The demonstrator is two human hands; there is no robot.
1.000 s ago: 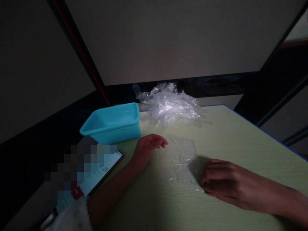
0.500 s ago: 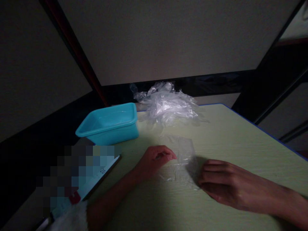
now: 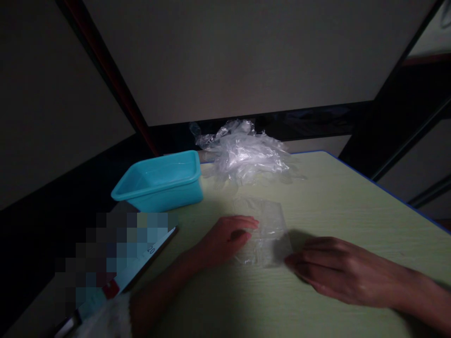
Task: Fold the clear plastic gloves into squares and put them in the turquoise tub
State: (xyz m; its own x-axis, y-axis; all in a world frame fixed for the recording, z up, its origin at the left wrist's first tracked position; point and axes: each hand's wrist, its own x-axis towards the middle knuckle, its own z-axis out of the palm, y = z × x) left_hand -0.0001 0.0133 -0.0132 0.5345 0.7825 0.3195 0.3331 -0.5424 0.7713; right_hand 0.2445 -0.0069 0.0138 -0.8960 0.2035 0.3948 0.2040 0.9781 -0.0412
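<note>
A thin, clear plastic glove (image 3: 271,218) lies flattened and folded into a rough rectangle on the table. My left hand (image 3: 225,237) rests over its left part, fingers stretched forward and thumb apart from them. At the lower right corner of the plastic, my right hand (image 3: 327,270) has its fingertips pinched together on the edge. Beyond both hands sits a heap of crumpled clear plastic gloves (image 3: 246,152), with finger-like tips showing at its borders.
A turquoise plastic basin (image 3: 169,195) stands at the table's back left. Nearer, at the left edge, lies a partly blurred-out flat printed item (image 3: 141,258). The pale green table (image 3: 352,202) has a blue edge; dark-framed panels (image 3: 246,61) rise behind it.
My left thumb and fingers have parted from a near pinch. My right fingertips have shifted slightly left, and the plastic's lower right corner no longer sticks out downward.
</note>
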